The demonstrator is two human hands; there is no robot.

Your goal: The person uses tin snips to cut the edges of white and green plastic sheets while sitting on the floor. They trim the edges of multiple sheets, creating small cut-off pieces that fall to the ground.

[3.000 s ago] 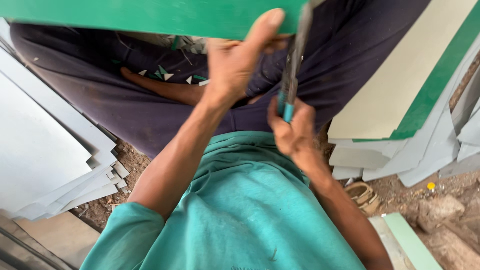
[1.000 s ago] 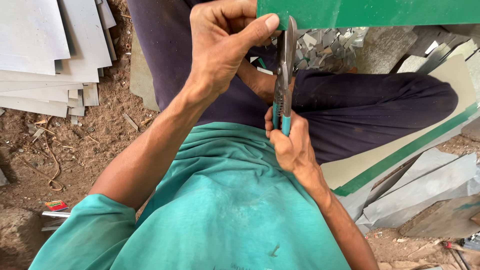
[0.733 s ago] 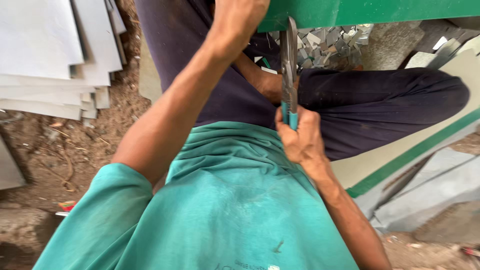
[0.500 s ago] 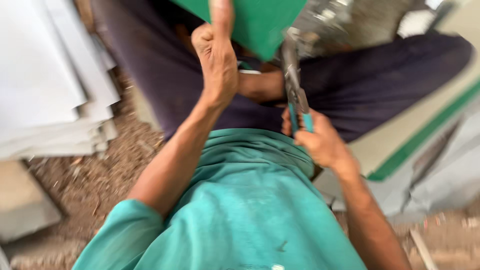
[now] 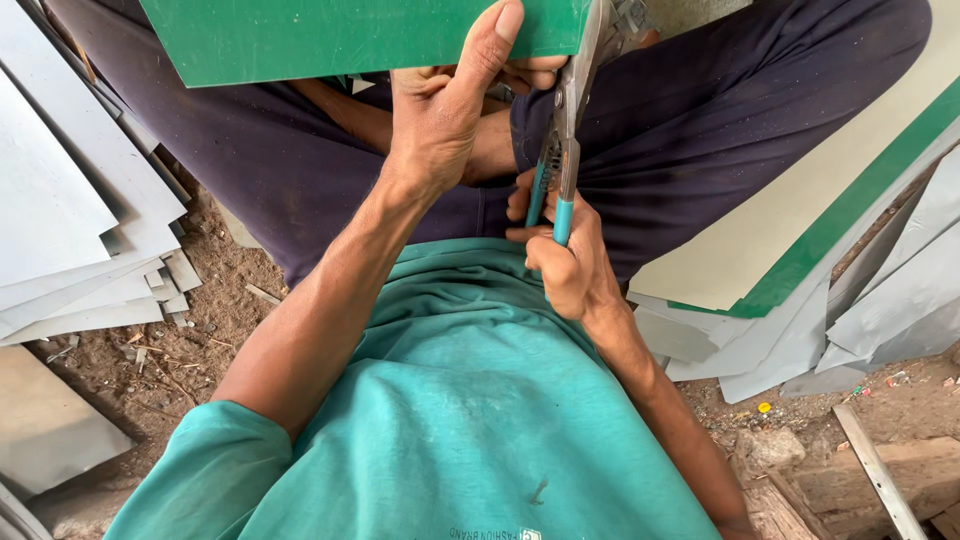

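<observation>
Fingers of the left hand (image 5: 440,120) pinch the lower edge of the green sheet (image 5: 350,35), thumb pressed up on its face; the right hand (image 5: 565,265) is wrapped tight around the teal-handled snips (image 5: 560,150), whose blades bite into the sheet's right edge. The sheet is held up over the person's lap, above the dark trousers (image 5: 720,130).

Below the sheet lies bare, trampled dirt ground (image 5: 190,340), strewn with offcuts, outdoors by the look of it.

Half a second ago the sheet was tilted to a point and blurred; now it sits level and sharp, and the left hand has shifted from a raised grip to its lower edge.

Left of the sheet, a stack of grey panels (image 5: 70,230) fans out. Right of it, a cream panel with a green border (image 5: 800,220) rests on more grey pieces, and timber (image 5: 870,480) lies further down.
</observation>
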